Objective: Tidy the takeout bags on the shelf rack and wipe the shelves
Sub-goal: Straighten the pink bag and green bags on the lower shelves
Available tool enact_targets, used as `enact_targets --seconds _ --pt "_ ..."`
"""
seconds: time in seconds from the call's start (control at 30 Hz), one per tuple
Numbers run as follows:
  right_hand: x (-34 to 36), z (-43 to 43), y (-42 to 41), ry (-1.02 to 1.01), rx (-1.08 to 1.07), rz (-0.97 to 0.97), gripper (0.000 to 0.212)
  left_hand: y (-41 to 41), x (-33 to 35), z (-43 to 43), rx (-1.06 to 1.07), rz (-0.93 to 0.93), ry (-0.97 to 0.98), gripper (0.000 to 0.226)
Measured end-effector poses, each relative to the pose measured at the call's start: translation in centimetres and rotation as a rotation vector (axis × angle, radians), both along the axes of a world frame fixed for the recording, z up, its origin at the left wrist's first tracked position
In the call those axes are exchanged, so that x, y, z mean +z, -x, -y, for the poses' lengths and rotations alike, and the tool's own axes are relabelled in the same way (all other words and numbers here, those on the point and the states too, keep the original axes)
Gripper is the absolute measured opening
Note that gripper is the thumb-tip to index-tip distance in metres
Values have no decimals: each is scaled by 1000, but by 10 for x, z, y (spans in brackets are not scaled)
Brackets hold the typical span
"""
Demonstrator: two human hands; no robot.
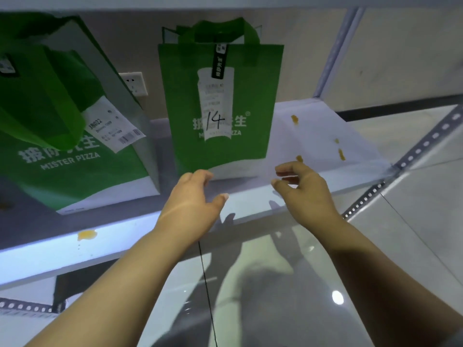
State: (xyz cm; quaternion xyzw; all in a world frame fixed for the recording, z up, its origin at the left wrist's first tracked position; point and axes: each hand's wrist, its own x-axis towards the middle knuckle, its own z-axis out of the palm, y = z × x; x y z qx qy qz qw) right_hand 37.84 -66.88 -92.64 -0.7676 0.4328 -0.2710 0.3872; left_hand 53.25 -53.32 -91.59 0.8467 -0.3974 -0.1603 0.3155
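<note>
A takeout pickup spot: numbered green pizza bags [220,101] with order receipts [217,106] on a metal shelf rack [313,136]

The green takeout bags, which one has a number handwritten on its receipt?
The upright bag in the middle of the shelf, with 14 penned on its long receipt. The larger bag to the left leans and carries only a printed slip.

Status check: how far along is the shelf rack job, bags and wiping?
Looks done: the bag marked 14 stands upright on the shelf. In hand: the left hand and right hand, both empty, hover near its base. Left: the larger bag looks tilted, and the yellow spills on the right and the front spill are unwiped; no cloth in view.
</note>
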Motion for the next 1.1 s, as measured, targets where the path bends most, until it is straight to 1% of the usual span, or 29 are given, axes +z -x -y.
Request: enact_targets --seconds 0.1,0.2,0.33,0.4,0.47,0.7,0.93,1.1 --pt "-3 -2 14 -25 -3 -26 12 3 -2 8 -74 -2 -3 40" --pt "3 -2 29 -62 -17 -80 10 7 -2 14 -95 -82 -14 32" --pt "30 -6 48 -130 -71 -130 10 22 16 9 -109 -142 -56 25" --pt "53 -10 58 -123 -66 -190 10 31 36 2 -141 -158 -75 24" --pt "80 -16 68 -114 -45 -232 9 40 63 -4 -150 -182 -97 23" --pt "198 -40 97 -137 4 -243 14 75 182 -32 -143 -180 -145 22" --pt "341 -64 126 -94 120 -326 21 107 324 -70 -172 -69 -172 31" --pt "431 -83 142 15 225 -367 27 120 416 -91 -206 11 -145 29"
